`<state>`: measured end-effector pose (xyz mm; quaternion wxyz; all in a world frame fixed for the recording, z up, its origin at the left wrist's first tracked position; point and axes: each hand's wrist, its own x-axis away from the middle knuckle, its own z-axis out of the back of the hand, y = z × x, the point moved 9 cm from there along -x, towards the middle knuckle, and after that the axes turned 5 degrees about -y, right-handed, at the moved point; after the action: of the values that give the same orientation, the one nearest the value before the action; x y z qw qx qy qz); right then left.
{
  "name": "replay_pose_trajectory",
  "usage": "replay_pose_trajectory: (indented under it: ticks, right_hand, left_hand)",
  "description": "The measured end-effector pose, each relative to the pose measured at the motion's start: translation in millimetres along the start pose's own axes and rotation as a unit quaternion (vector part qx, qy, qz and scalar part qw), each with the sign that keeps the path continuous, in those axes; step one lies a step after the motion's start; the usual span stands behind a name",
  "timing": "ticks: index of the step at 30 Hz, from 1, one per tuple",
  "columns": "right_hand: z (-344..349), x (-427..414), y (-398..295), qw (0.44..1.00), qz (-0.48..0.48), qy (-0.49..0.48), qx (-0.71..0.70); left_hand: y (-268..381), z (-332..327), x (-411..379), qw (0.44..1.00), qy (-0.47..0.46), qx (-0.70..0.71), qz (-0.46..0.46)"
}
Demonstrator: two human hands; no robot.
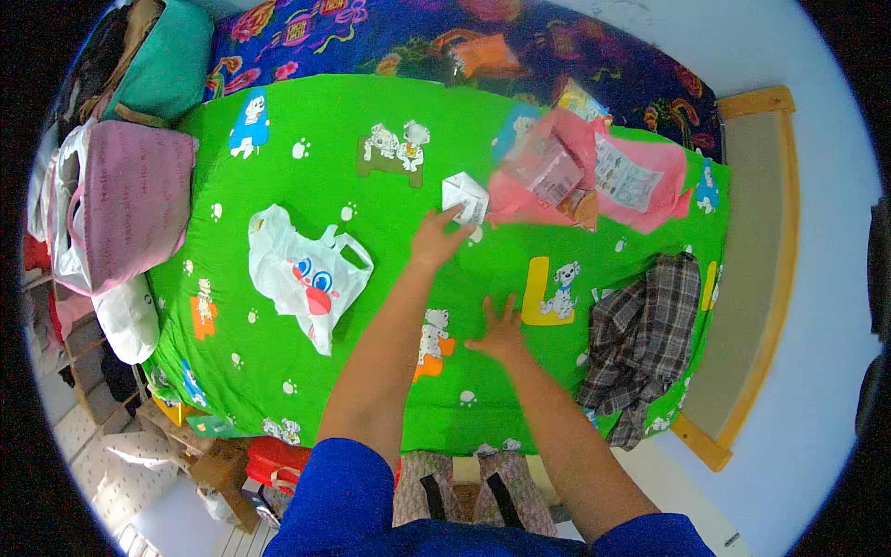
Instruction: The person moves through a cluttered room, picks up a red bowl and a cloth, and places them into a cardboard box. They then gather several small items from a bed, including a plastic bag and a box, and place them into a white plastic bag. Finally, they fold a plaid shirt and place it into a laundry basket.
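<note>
My left hand point(440, 238) reaches across the green printed bedsheet point(390, 250), its fingertips touching the lower edge of a folded white paper packet point(466, 195). Whether the fingers grip the packet cannot be made out. My right hand point(500, 328) holds nothing and hovers over or rests on the sheet with fingers spread, left of the yellow printed letter. Just beyond the packet lie pink plastic mailer bags point(536, 167), partly blurred. One bears a white printed label point(626, 174). A white plastic carrier bag point(306, 271) with a cartoon face lies crumpled to the left.
A grey plaid garment point(644, 341) is bunched at the right, by a wooden bed-end frame point(759, 278). An orange packet point(485, 56) lies on the dark floral blanket point(390, 35). Pink point(139, 202) and teal point(170, 63) fabric bags stand at the left, above a white rounded object point(127, 317).
</note>
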<state>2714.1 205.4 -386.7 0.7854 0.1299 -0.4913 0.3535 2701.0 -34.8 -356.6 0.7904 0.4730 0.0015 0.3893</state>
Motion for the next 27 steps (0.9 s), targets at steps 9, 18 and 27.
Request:
replay_pose_trajectory:
  ticks: [9,18,27]
  right_hand:
    - [-4,-1,11,0.998,-0.017,0.021,-0.053]
    - [8,9,10,0.996,-0.019,0.031,-0.081]
    - [70,8,127,0.846,0.032,0.195,-0.496]
  left_hand:
    - [-53,13,78,0.991,0.015,0.065,0.119]
    - [-124,-26,114,0.906,-0.158,-0.216,0.329]
    - [-121,-25,109,0.872,-0.178,-0.241,0.387]
